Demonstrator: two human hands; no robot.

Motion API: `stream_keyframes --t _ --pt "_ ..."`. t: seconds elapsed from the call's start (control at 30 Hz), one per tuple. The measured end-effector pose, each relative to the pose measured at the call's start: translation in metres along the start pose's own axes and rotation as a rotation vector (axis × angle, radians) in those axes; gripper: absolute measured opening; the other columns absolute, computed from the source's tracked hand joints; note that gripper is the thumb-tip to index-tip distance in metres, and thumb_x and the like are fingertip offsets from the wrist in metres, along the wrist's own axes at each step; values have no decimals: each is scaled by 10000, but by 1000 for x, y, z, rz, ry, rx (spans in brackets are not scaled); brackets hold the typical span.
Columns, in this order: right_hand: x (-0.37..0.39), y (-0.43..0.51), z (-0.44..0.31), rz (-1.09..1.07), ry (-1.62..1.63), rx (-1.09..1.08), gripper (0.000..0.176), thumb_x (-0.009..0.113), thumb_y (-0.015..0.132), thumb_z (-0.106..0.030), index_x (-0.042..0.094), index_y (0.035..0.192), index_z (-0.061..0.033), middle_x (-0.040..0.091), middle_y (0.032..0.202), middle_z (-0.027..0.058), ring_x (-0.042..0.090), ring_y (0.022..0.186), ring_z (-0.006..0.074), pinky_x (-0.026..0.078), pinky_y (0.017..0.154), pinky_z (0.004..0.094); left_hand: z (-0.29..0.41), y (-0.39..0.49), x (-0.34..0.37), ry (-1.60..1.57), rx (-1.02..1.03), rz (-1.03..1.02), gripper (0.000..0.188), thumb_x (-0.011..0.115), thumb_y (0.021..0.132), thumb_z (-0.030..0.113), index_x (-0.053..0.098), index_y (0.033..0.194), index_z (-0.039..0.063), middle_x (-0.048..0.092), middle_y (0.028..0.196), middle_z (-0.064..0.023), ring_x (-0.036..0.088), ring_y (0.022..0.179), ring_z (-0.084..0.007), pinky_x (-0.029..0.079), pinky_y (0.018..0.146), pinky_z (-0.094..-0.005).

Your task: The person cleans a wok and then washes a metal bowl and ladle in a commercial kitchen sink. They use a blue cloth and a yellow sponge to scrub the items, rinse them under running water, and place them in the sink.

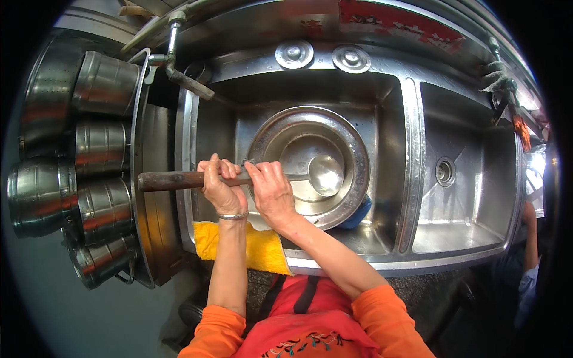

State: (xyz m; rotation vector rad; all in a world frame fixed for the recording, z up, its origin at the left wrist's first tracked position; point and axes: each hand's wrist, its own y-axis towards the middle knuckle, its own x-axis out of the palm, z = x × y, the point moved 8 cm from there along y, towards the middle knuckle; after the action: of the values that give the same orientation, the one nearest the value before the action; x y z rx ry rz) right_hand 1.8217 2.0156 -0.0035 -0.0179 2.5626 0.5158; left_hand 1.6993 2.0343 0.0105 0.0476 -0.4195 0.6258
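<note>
A long ladle with a wooden handle (170, 181) and a round metal bowl (326, 176) lies level across the left sink. My left hand (222, 185) grips the wooden handle. Close beside it, my right hand (272, 190) is closed around the handle's front part, with a bit of grey scouring material (249, 161) showing at its fingers. Beneath the ladle's bowl, a wide-rimmed round metal basin (309, 114) sits in the sink. Part of a blue cloth (358, 214) shows by the basin's lower right rim. A yellow cloth (268, 250) hangs over the front edge below my hands.
Several metal pots (100, 147) stand at the left. A faucet (190, 84) reaches over the left sink's corner. Two drain strainers (294, 53) rest on the back ledge. A second sink (465, 232) adjoins at right. Another person's arm (531, 237) shows at the far right.
</note>
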Motion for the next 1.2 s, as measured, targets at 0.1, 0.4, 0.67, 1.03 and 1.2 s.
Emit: stream_keyframes --t 0.1,0.4,0.67,1.03,1.2 --pt "19 -13 32 -156 -218 33 373 549 727 -32 568 1097 -70 522 965 81 495 973 276 464 742 390 5 -2 -4 -36 -37 64 294 558 906 130 375 678 159 345 578 33 371 535 -73 364 553 -255" --pt "34 -33 121 -239 -254 165 202 524 781 -43 557 975 -89 528 975 79 491 955 320 442 760 463 57 -8 10 74 155 185 307 555 930 128 388 674 140 366 568 28 358 533 -61 367 548 -243" --pt "85 12 125 -327 -79 148 445 561 640 88 543 1059 -61 526 1011 132 498 940 355 450 809 449 71 -13 16 190 347 97 295 565 949 187 386 719 137 387 610 24 379 587 -75 413 638 -270" --pt "45 7 205 -193 -326 515 596 688 725 -162 494 1270 -15 530 1139 222 500 1078 367 402 957 436 63 2 -4 266 425 50 203 629 900 117 436 842 96 509 738 -21 523 693 -101 468 703 -273" --pt "29 40 179 -314 -60 568 322 626 797 -213 648 1027 9 617 1044 202 598 986 311 469 857 389 43 7 -9 261 253 46 140 576 937 162 467 890 87 539 766 -24 545 755 -115 462 795 -307"
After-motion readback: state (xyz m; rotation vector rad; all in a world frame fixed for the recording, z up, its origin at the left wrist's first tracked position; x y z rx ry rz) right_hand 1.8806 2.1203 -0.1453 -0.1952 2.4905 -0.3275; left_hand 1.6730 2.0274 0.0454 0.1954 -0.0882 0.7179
